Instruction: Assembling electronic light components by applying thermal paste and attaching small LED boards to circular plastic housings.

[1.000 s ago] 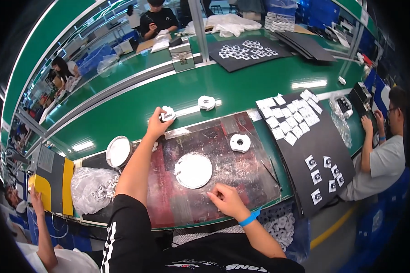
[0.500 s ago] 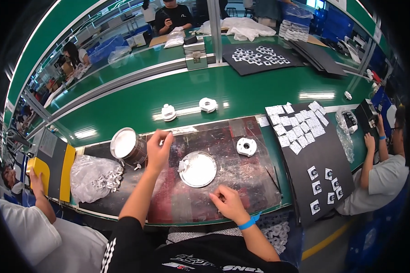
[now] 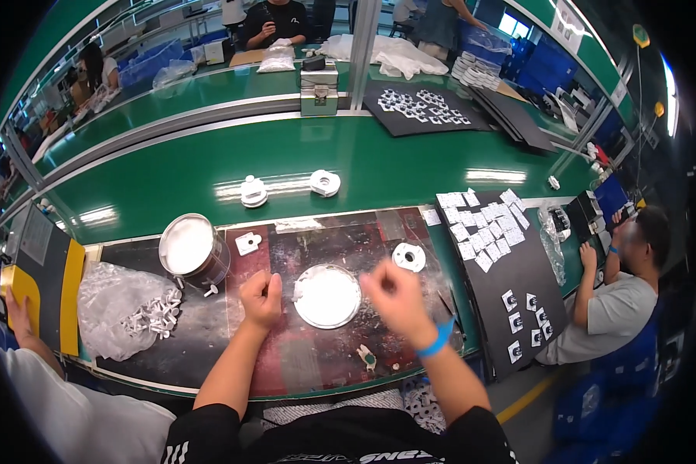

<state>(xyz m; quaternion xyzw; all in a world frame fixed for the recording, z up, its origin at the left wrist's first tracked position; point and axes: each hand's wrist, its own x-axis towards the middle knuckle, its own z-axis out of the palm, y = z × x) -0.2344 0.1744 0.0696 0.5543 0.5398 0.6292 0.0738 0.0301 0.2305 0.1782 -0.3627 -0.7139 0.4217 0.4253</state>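
Observation:
My left hand (image 3: 261, 300) is closed, its fingers curled in just left of a round dish of white paste or powder (image 3: 327, 297). What it holds, if anything, is hidden. My right hand (image 3: 398, 300) hovers right of the dish, fingers bent inward and slightly blurred; I cannot make out anything in it. Behind that hand sits a white ring-shaped part (image 3: 409, 257). Nearer the front edge lies a small white-and-green piece (image 3: 367, 356). A flat white plate with a hole (image 3: 247, 243) rests beside an open tub of white material (image 3: 196, 251).
At left are a plastic bag (image 3: 116, 309) with several small white pegs (image 3: 156, 315) and a yellow-and-grey box (image 3: 46, 278). White fittings (image 3: 325, 183) stand on the green bench behind. A black board (image 3: 491, 294) carries white pieces at right. Co-workers sit on both sides.
My left hand has come down from beside the tub to the dish's left side, uncovering the white plate. My right hand has risen from the front edge, revealing the small piece there. The view has shifted.

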